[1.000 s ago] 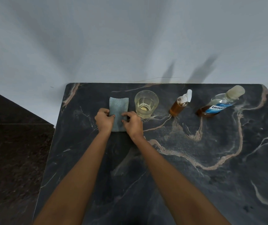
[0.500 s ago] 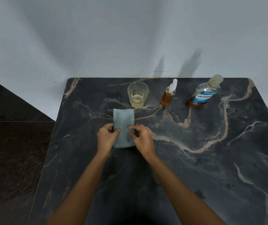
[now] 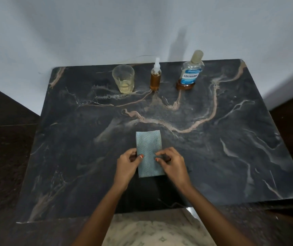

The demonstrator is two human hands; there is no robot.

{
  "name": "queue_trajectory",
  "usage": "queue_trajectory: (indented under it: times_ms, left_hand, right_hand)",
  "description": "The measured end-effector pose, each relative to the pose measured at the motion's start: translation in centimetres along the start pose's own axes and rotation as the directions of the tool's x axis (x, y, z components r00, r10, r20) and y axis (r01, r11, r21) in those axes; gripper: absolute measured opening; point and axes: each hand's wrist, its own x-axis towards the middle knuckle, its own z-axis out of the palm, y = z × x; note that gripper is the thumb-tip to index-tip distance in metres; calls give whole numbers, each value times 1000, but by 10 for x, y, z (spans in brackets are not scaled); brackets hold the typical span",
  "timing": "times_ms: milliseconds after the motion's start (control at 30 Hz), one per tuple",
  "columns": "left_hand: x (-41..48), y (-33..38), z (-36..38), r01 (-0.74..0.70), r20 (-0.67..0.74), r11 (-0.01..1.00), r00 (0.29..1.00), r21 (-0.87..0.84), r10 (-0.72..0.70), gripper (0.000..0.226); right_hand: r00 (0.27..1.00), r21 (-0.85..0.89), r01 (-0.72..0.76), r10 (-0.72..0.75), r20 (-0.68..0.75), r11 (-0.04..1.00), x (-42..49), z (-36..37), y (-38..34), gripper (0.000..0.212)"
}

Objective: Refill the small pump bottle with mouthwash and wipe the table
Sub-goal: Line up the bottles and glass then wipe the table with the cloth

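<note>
We see a dark marble table (image 3: pixel 230 139) veined in tan. Along its far edge three things stand upright and apart: a glass (image 3: pixel 123 79) at eleven o'clock holding a little pale liquid, the small pump bottle (image 3: pixel 155 79) at twelve, filled amber, and the mouthwash bottle (image 3: pixel 191 71) at one. A folded blue-grey cloth (image 3: pixel 148 144) lies flat toward six o'clock.

Blue-grey dotted cloth (image 3: pixel 149 153); black table (image 3: pixel 230 139) with tan veins.
</note>
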Motion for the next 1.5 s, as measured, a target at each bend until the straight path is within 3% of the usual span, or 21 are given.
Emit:
queue_trajectory:
  times_ms: [200, 333, 467, 533, 667, 733, 800, 900, 1033, 1233, 1400, 1500]
  left_hand:
    - [-29, -21, 39, -25, 44, 986, 999, 168, 18, 19]
    - [-38, -31, 57, -40, 26, 970, 999, 240, 35, 23]
    - [-43, -39, 64, -30, -28, 958, 999, 286, 40, 28]
    - [-43, -41, 62, -71, -70, 939, 992, 335, 100, 27]
    - [-36, -48, 48, -207, -83, 786, 947, 583, 311, 32]
    - [-27, -51, 38, -235, -39, 696, 934, 679, 354, 41]
    - [-18, -55, 30, -242, 22, 611, 938, 754, 346, 47]
    - [-10, -62, 23, -246, 84, 520, 945, 818, 316, 53]
    - [-8, -67, 22, -244, 107, 446, 944, 861, 311, 62]
    - [-7, -69, 24, -236, 100, 433, 944, 870, 314, 58]
    - [-7, -69, 24, -228, 100, 419, 947, 879, 306, 56]
    - [-7, -69, 23, -227, 97, 426, 948, 876, 304, 56]
  right_hand:
    - [997, -161, -51, 59, 42, 986, -38, -26, 35, 17]
    - [990, -261, -88, 112, 81, 961, -50, -36, 45, 34]
    - [980, -445, -72, 147, 137, 893, -54, -40, 51, 43]
    - [991, -527, -16, 85, 106, 850, -52, -38, 49, 42]
    - [988, -555, 132, -65, 138, 821, -46, -17, 37, 44]
    - [973, -559, 206, -109, 203, 803, -47, 1, 33, 60]
    - [962, -656, 257, -124, 242, 710, -48, 16, 32, 74]
    - [978, -760, 197, -71, 196, 619, -48, 25, 36, 78]
    - [992, -739, 122, -57, 112, 662, -45, 25, 49, 65]
    - [999, -774, -34, -2, -45, 633, -31, -27, 85, 58]
    - [946, -662, -309, 149, -288, 683, -24, -81, 112, 60]
    - [933, -642, -345, 180, -310, 685, -19, -80, 108, 54]
